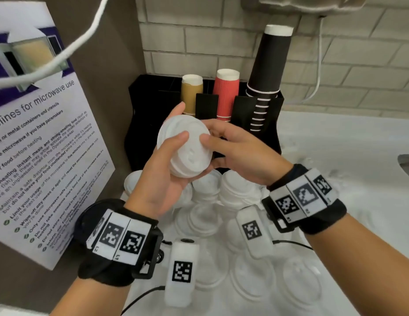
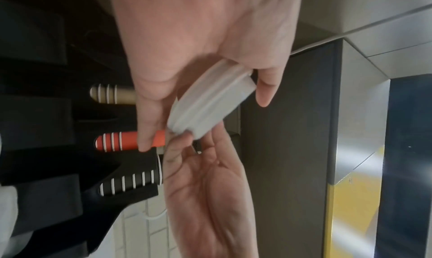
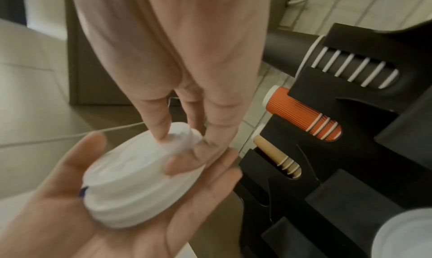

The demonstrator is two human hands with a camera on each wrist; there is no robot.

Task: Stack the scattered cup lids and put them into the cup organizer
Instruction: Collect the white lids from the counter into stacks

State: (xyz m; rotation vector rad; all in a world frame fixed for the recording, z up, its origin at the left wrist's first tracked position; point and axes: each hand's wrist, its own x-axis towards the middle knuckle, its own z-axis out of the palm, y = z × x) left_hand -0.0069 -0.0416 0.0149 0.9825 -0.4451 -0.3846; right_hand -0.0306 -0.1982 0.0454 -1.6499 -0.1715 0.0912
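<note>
**Squaring up the lid stack before it goes into the organizer**

The left hand [image 1: 167, 179] cradles a short stack of white lids [image 1: 184, 145] from underneath, palm up, thumb laid over the top face and fingers curled round the far rim. The right hand [image 1: 235, 151] pinches the same stack from the opposite side: thumb on the top face, fingers wrapped under and behind the edge. So both hands are closed on the stack, which is held in the air, tilted toward the person.

Just beyond the fingertips stands the black cup organizer [image 1: 271, 103], with a tan cup stack [image 1: 191, 93], a red cup stack [image 1: 226, 92] and a tall black cup stack [image 1: 271, 62] in its slots. Below the wrists, more lids [image 1: 235, 190] sit in short piles near the organizer, and loose lids [image 1: 299, 279] lie scattered on the white counter [image 1: 358, 179] nearer the person.

The step in hand looks like seating and aligning the held lids. To do it well, I would keep the left palm as the steady base and press down with both thumbs, turning the stack a little so every rim nests evenly. A light squeeze is enough; thin plastic lids probably buckle or spring apart under a hard pinch. Which slot will take the stack I cannot tell from here.
</note>
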